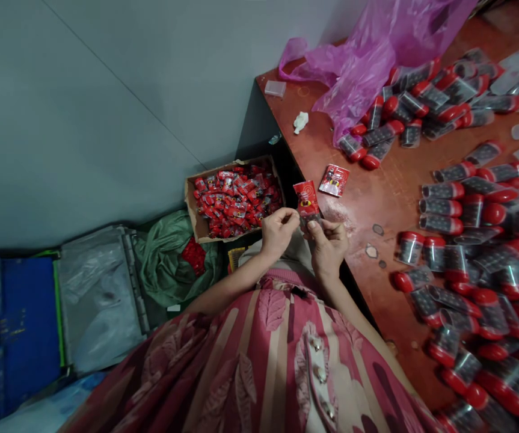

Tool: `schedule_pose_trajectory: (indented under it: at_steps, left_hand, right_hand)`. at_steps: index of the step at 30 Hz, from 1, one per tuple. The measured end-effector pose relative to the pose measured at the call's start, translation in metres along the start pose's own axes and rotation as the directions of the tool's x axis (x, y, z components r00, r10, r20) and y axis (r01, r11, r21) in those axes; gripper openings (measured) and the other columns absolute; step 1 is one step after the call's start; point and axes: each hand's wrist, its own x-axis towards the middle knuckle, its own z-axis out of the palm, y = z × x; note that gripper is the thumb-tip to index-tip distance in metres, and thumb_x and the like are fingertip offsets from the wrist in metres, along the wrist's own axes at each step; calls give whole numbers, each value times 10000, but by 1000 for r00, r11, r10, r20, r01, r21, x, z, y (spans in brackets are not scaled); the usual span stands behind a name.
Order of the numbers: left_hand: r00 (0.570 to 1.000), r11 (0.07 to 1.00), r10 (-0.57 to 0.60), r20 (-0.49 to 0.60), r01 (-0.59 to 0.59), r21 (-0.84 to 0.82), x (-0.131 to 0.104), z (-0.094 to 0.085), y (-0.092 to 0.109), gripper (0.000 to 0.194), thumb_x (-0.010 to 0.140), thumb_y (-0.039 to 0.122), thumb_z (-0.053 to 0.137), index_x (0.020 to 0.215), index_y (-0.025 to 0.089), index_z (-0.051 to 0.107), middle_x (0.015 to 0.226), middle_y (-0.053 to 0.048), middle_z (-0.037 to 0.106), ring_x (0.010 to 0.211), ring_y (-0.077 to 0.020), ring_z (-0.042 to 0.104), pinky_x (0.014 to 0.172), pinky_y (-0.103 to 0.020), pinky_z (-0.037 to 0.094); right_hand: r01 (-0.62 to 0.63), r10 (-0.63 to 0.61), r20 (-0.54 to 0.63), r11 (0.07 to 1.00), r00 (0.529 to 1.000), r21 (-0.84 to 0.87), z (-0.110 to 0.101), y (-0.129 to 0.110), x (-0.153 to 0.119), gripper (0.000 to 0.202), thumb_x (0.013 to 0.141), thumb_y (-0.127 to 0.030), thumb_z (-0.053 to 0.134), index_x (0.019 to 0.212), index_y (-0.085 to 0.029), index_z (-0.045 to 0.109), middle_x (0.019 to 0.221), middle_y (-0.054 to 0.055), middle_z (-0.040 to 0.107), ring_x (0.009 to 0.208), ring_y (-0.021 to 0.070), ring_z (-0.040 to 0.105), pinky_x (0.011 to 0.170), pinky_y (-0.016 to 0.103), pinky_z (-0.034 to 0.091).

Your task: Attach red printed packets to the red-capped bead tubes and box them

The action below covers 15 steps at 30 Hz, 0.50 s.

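Holding the red packet [307, 199] upright by its lower end, the right hand [330, 243] grips it between thumb and fingers, right at the near edge of the bench [358, 210]. And the left hand [279, 233], fingertips drawn together, is at the packet's lower left side; whether it pinches anything, one cannot tell.

Now round the clock from the hands! At one to two o'clock, a second packet [334, 180] lies flat on the bench, just beside the held one. Twelve o'clock, a crumpled white scrap [300, 122], with a small clear case [275, 89] beyond it near the corner. The big purple bag [358, 66] sprawls at one o'clock, over the bench's far edge and up against the clear containers with red caps [439, 207], which crowd the surface from one o'clock round to four, many lying on their sides and overlapping.

Over to ten o'clock: a cardboard box [202, 228], heaped with small red packs [236, 201], between the wall [119, 120] and the bench. Around nine sits a green sack [164, 264], open on something red, then a grey crate [101, 294] and a blue crate [29, 331] towards eight.
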Motion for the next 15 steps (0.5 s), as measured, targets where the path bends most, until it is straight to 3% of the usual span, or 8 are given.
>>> schedule_pose_trajectory:
  at_steps: [3, 5, 6, 8, 10, 12, 15]
  left_hand:
    - [966, 952, 251, 66, -259, 166, -10, 3, 3, 159, 781, 264, 535, 669, 190, 618, 639, -8, 606, 619, -111, 539, 663, -240, 436]
    - [940, 931, 308, 147, -329, 155, -15, 5, 1, 170, 780, 268, 544, 644, 193, 613, 647, -21, 608, 653, -122, 551, 710, -257, 443]
    - [952, 953, 266, 149, -283, 110, -15, 5, -1, 167, 780, 280, 550, 654, 192, 615, 644, -20, 607, 646, -121, 551, 702, -258, 446]
    - [994, 994, 72, 78, -66, -82, -12, 4, -5, 161, 776, 327, 571, 714, 188, 625, 658, -13, 617, 615, -113, 554, 662, -253, 457]
    - [990, 917, -132, 55, 143, -372, -5, 2, -8, 222, 753, 393, 614, 816, 182, 636, 745, -22, 654, 660, -117, 591, 673, -257, 474]
    - [962, 763, -206, 180, 274, -586, 2, 0, -7, 350, 718, 472, 652, 904, 176, 644, 889, -62, 686, 769, -148, 632, 706, -275, 488]
    - [891, 641, -209, 403, 436, -631, 6, 0, 1, 461, 675, 528, 693, 959, 167, 651, 1005, -113, 694, 725, -154, 635, 588, -256, 475]
  right_hand:
    - [45, -45, -38, 999, 998, 14, 4, 0, 6, 304, 638, -321, 785, 776, -175, 556, 690, -54, 618, 605, 89, 602, 579, 224, 502]
    - [51, -49, -54, 998, 997, 40, 6, -2, 10, 301, 618, -299, 798, 763, -168, 569, 672, -61, 611, 593, 73, 586, 587, 206, 490]
    - [26, -23, -47, 998, 999, 64, 6, -4, 11, 305, 614, -305, 799, 762, -168, 570, 663, -61, 611, 569, 69, 580, 558, 198, 481]
    - [-78, 78, 5, 987, 997, 138, 5, -8, 12, 321, 612, -337, 797, 759, -171, 564, 638, -58, 615, 497, 66, 565, 455, 176, 439]
    - [-214, 194, 110, 953, 975, 212, 2, -11, 11, 331, 612, -368, 793, 743, -178, 556, 604, -55, 614, 437, 64, 554, 366, 152, 385]
    - [-375, 310, 267, 894, 913, 245, 0, -14, 9, 325, 623, -386, 787, 745, -178, 569, 600, -43, 628, 419, 60, 557, 330, 132, 378]
    - [-552, 425, 445, 808, 789, 208, -2, -18, 4, 324, 680, -430, 746, 840, -183, 610, 644, -19, 667, 430, 65, 577, 351, 130, 443]
